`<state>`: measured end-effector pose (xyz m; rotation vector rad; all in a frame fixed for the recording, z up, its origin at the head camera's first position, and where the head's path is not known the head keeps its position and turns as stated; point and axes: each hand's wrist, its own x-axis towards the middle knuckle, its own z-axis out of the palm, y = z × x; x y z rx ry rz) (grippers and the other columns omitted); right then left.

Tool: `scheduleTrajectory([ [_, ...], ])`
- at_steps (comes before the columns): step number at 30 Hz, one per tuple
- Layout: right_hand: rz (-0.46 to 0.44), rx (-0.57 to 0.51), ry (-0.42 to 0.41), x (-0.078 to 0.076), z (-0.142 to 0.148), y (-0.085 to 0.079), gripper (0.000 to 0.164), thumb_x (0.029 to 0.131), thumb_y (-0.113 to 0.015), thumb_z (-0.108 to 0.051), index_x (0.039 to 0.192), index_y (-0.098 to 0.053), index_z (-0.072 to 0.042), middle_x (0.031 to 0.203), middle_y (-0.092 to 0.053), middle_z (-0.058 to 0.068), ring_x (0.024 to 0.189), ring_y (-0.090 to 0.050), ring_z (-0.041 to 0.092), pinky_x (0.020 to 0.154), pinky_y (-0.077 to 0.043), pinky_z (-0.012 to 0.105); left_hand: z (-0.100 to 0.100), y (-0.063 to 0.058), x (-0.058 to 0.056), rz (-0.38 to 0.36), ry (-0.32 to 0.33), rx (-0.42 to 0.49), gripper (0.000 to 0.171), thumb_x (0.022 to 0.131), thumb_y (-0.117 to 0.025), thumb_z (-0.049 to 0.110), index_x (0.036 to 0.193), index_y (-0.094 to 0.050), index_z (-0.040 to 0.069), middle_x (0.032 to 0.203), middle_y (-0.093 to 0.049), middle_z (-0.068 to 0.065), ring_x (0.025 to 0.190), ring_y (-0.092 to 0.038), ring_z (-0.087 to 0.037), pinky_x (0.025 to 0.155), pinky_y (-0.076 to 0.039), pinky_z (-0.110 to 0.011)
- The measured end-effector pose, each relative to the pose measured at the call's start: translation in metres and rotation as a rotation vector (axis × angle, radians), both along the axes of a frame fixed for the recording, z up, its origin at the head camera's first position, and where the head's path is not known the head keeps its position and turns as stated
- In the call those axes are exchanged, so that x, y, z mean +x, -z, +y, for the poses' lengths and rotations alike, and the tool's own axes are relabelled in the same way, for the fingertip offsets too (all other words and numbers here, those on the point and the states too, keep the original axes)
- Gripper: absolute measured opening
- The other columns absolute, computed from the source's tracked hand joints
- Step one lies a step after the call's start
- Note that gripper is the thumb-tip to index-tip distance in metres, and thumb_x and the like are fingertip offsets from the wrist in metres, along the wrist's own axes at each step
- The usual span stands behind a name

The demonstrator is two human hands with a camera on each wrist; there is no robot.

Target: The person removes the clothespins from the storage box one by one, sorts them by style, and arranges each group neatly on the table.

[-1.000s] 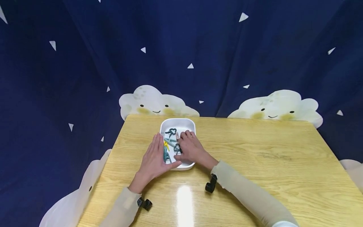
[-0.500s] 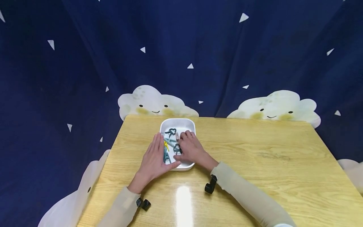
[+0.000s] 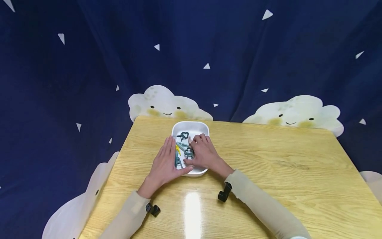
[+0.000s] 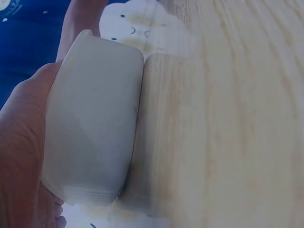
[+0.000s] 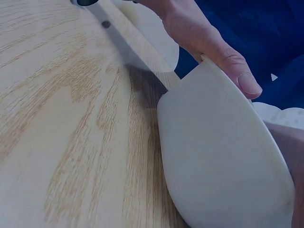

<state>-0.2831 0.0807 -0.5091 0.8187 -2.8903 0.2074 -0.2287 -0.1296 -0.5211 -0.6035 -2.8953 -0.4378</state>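
A white rectangular tray (image 3: pixel 191 122) holds several small clips. My left hand (image 3: pixel 164 164) lies along its left rim, fingers straight and together, thumb stretched over the near rim. My right hand (image 3: pixel 206 154) reaches in over the right side with bent fingers. Right at its thumb and fingertips is a dark green clip (image 3: pixel 188 152); I cannot tell whether they pinch it. A pink clip (image 3: pixel 189 140) shows just beyond the fingers. Another dark green clip (image 3: pixel 183 135), pale teal clip (image 3: pixel 182 145), yellow clip (image 3: pixel 178 149) and teal clip (image 3: pixel 178 162) lie to the left.
The tray stands on a light wooden table (image 3: pixel 268 172), close to its far edge. A dark blue curtain (image 3: pixel 223 39) with clouds and white triangles hangs behind and at the left. In the left wrist view the tray's outer wall (image 4: pixel 95 118) fills much of the picture.
The head view has shifted slightly, so everything sits a little higher and further right. Both hands keep their places at the tray.
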Motion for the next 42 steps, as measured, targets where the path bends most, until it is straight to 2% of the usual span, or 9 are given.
scheduleTrajectory([
  [2, 0.015, -0.03, -0.005, 0.0, 0.0, 0.0, 0.076, 0.078, -0.072, -0.075, 0.115, -0.075, -0.009, 0.115, -0.061, 0.008, 0.113, -0.046, 0.029, 0.101, -0.039, 0.044, -0.001, 0.0, 0.001, -0.005, -0.008, -0.002, 0.135, 0.082, -0.044, 0.094, 0.164, -0.009, -0.007, 0.173, -0.006, -0.024, 0.161, -0.007, -0.035, 0.129, -0.019, -0.045],
  [5, 0.04, -0.066, -0.013, 0.0, 0.0, 0.0, 0.065, 0.078, -0.07, -0.075, 0.099, -0.07, -0.014, 0.112, -0.061, 0.007, 0.111, -0.047, 0.028, 0.098, -0.04, 0.043, -0.002, 0.001, 0.003, -0.008, -0.023, 0.002, 0.135, 0.082, -0.045, 0.094, 0.164, -0.01, -0.007, 0.173, -0.007, -0.024, 0.161, -0.007, -0.035, 0.129, -0.019, -0.044],
  [8, 0.059, -0.096, -0.018, 0.002, 0.001, -0.001, 0.062, 0.078, -0.069, -0.073, 0.094, -0.068, -0.013, 0.107, -0.059, 0.006, 0.107, -0.046, 0.028, 0.094, -0.04, 0.042, -0.003, 0.002, 0.005, -0.01, -0.033, 0.01, 0.135, 0.081, -0.046, 0.094, 0.164, -0.01, -0.007, 0.173, -0.008, -0.024, 0.161, -0.007, -0.034, 0.129, -0.02, -0.044],
  [15, 0.085, -0.101, 0.004, 0.004, 0.008, -0.005, 0.059, 0.078, -0.069, -0.07, 0.089, -0.065, -0.013, 0.099, -0.053, 0.005, 0.098, -0.042, 0.027, 0.087, -0.038, 0.041, -0.002, 0.003, 0.005, 0.0, -0.025, 0.021, 0.135, 0.081, -0.047, 0.094, 0.164, -0.012, -0.007, 0.173, -0.009, -0.024, 0.161, -0.01, -0.036, 0.127, -0.023, -0.046],
  [23, 0.12, -0.125, 0.037, -0.002, 0.022, -0.009, 0.06, 0.076, -0.071, -0.07, 0.088, -0.066, -0.012, 0.093, -0.05, 0.004, 0.093, -0.042, 0.027, 0.081, -0.035, 0.04, 0.0, 0.003, 0.002, 0.016, -0.016, 0.009, 0.135, 0.082, -0.045, 0.094, 0.164, -0.011, -0.007, 0.172, -0.01, -0.025, 0.161, -0.01, -0.036, 0.127, -0.023, -0.046],
  [28, 0.125, -0.154, 0.056, -0.006, 0.032, -0.012, 0.059, 0.075, -0.072, -0.069, 0.088, -0.066, -0.012, 0.093, -0.052, 0.004, 0.091, -0.042, 0.027, 0.081, -0.035, 0.04, 0.001, 0.002, 0.001, 0.001, -0.014, 0.012, 0.137, 0.08, -0.046, 0.095, 0.164, -0.01, -0.007, 0.173, -0.008, -0.024, 0.161, -0.006, -0.033, 0.128, -0.021, -0.045],
  [42, 0.107, -0.194, 0.18, -0.018, 0.062, -0.026, 0.061, 0.074, -0.078, -0.065, 0.093, -0.069, -0.007, 0.097, -0.054, 0.007, 0.095, -0.042, 0.029, 0.082, -0.035, 0.042, 0.003, -0.001, 0.001, -0.025, -0.018, 0.011, 0.138, 0.079, -0.044, 0.096, 0.165, -0.009, -0.005, 0.174, -0.006, -0.022, 0.162, -0.003, -0.031, 0.128, -0.02, -0.045],
])
